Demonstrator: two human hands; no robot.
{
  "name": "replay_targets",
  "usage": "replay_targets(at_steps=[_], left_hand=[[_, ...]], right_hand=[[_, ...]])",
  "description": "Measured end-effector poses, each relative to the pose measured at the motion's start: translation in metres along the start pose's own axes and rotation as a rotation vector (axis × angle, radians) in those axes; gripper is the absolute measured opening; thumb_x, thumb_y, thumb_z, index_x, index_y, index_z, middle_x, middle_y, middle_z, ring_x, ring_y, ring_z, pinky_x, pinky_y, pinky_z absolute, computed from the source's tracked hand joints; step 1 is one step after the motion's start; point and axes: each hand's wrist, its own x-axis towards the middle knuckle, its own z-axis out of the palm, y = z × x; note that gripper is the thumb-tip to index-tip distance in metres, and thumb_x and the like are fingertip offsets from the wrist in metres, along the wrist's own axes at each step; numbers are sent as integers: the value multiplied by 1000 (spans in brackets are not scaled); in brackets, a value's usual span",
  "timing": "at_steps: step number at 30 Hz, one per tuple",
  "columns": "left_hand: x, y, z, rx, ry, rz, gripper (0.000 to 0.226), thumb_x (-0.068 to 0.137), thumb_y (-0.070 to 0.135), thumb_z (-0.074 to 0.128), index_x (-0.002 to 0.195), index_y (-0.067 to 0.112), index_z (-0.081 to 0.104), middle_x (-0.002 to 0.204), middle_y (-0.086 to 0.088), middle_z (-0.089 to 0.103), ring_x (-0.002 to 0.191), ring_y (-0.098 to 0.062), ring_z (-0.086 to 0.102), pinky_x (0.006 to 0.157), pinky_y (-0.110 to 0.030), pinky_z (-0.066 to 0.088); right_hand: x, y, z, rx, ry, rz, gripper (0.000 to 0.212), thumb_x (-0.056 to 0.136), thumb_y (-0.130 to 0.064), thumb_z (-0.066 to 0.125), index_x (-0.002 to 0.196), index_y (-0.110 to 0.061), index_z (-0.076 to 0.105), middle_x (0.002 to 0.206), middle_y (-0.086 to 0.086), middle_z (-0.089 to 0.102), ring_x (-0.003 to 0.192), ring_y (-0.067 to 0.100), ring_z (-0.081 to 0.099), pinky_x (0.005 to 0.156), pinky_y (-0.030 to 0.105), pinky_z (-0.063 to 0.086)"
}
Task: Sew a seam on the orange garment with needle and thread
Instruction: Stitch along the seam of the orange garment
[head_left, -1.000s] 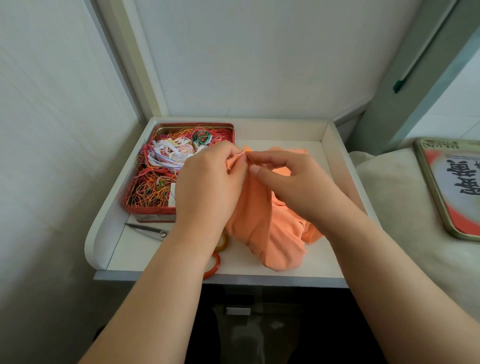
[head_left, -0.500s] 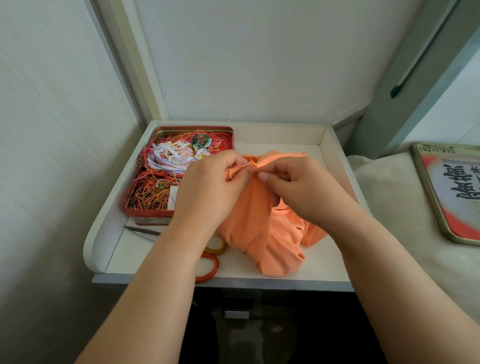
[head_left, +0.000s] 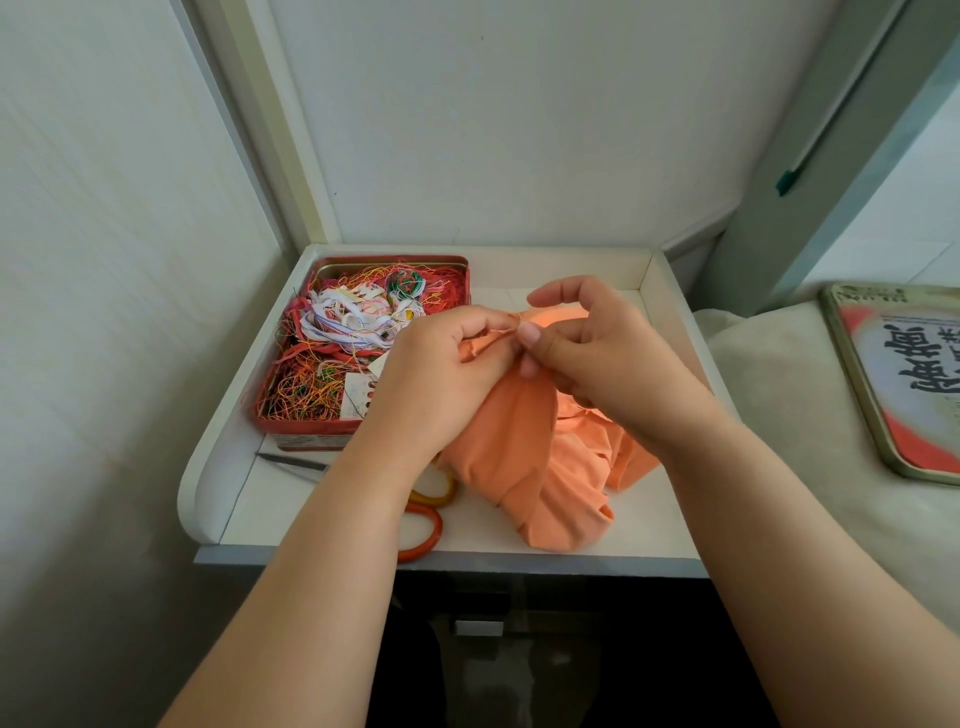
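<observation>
Left hand (head_left: 441, 374) pinches the garment (head_left: 524, 457) edge above the tray's (head_left: 670, 332) middle, right hand (head_left: 582, 353) pinching at the seam with forefinger raised (needle not discernible); a loosened grip could probably let the fold slip, skewing the stitch.

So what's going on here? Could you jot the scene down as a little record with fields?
activity: hand sewing on an orange garment
left hand: pinches a fold of the garment
right hand: thumb and finger pinched at the same fold, index finger raised; needle too small to see
tin: red, open, full of tangled threads
scissors: orange handles, partly under the left forearm
surface: white tray with raised edges
</observation>
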Motion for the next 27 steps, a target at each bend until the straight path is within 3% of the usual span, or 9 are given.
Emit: replay_targets(at_steps=[4, 9, 13, 16, 19, 23, 27], left_hand=[[1, -1, -2, -47, 21, -11, 7, 88, 21, 69, 90, 24, 75, 86, 17, 72, 85, 4, 64, 75, -14, 47], [1, 0, 0, 12, -26, 20, 9, 89, 20, 68, 94, 20, 76, 91, 15, 71, 89, 2, 64, 78, -16, 47], [0, 2, -1, 29, -43, 53, 9, 90, 18, 67, 92, 22, 75, 87, 16, 71, 84, 2, 63, 76, -17, 46], [-3, 4, -1, 20, -49, 84, 11, 89, 17, 68, 91, 25, 74, 85, 21, 70, 85, 5, 63, 78, -16, 46], [-4, 6, 1, 3, -83, 70, 9, 89, 20, 68, 90, 28, 74, 83, 24, 69, 83, 7, 63, 74, -11, 45], [-4, 5, 3, -8, -202, 19, 6, 88, 24, 69, 89, 28, 74, 90, 14, 72, 90, 0, 66, 86, -25, 51], [-4, 2, -1, -54, -353, -66, 4, 83, 33, 71, 85, 30, 73, 85, 18, 71, 87, 1, 64, 85, -24, 49]], right_hand=[[-2, -2, -8, 32, -109, -6, 36, 93, -12, 61, 125, -16, 44, 71, 1, 69, 48, 10, 41, 45, 21, 31], [-3, -3, -7, -13, -47, -36, 36, 95, -10, 59, 127, -16, 42, 67, 1, 68, 44, 8, 42, 44, 20, 35], [-2, -2, -6, 59, -33, 39, 33, 95, -14, 60, 125, -11, 46, 63, 0, 67, 42, 8, 37, 40, 19, 28], [1, -2, -10, 108, -78, 142, 28, 96, -22, 58, 115, -2, 53, 59, 5, 62, 40, 11, 30, 41, 23, 18], [3, 0, -14, 115, -138, 190, 37, 98, -36, 52, 104, 0, 61, 51, 6, 51, 38, 11, 24, 42, 24, 13], [5, 3, -14, 8, -57, 145, 28, 97, -27, 54, 82, -8, 67, 41, 2, 41, 33, 9, 25, 36, 18, 18], [11, 10, -17, 51, 49, 101, 31, 100, -26, 48, 80, -13, 67, 40, 1, 39, 36, 11, 26, 36, 19, 20]])
